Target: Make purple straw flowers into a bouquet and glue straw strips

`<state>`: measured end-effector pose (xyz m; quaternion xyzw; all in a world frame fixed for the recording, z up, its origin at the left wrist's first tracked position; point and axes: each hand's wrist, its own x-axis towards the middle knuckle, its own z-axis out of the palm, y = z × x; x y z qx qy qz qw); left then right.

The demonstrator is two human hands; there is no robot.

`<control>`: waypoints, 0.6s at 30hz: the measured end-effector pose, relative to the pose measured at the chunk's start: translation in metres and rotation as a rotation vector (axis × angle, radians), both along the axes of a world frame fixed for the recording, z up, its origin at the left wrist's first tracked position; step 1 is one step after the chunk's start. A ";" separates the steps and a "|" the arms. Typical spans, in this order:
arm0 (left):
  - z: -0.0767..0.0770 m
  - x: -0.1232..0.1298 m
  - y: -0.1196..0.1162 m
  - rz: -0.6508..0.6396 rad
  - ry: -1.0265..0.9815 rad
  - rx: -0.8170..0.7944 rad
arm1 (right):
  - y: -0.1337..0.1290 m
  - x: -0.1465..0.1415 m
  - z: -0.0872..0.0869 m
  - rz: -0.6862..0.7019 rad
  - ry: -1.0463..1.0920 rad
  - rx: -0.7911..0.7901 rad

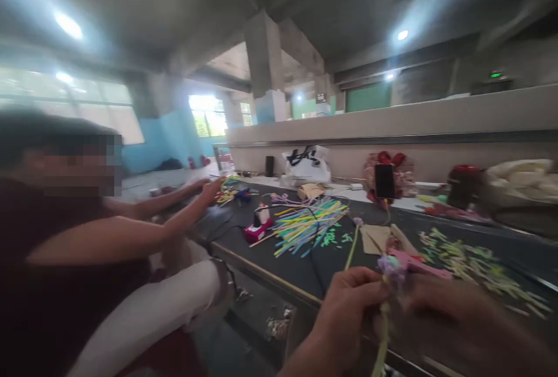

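Near the table's front edge, my left hand [349,313] pinches a yellow-green fuzzy stem [382,336] just below a small purple flower-like piece [392,268]. My right hand [440,301] is at the other side of that purple piece, blurred by motion, so its fingertips and any grip are hard to make out. Behind the hands lie a pink tool-like object [421,264] and a piece of brown paper [375,239]. Another green stem [352,246] with a purple tip stands out just beyond my left hand.
A bundle of coloured sticks [305,226] lies mid-table beside a magenta box [258,230]. Short green pieces [475,266] spread at the right. A phone [384,181] stands at the back. At the left, a seated person [70,237] reaches over the table.
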<state>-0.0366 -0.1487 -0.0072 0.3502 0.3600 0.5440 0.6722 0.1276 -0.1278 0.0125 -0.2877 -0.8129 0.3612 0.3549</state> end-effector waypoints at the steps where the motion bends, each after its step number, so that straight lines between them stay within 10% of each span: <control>1: 0.000 0.000 0.000 -0.025 -0.017 0.010 | -0.003 0.000 0.004 -0.040 -0.049 -0.092; 6: -0.003 0.005 -0.001 -0.063 -0.062 0.047 | 0.000 0.000 0.015 0.070 0.184 -0.688; 18: 0.004 0.008 -0.003 -0.129 0.019 -0.003 | 0.005 -0.004 0.008 0.254 0.279 -0.668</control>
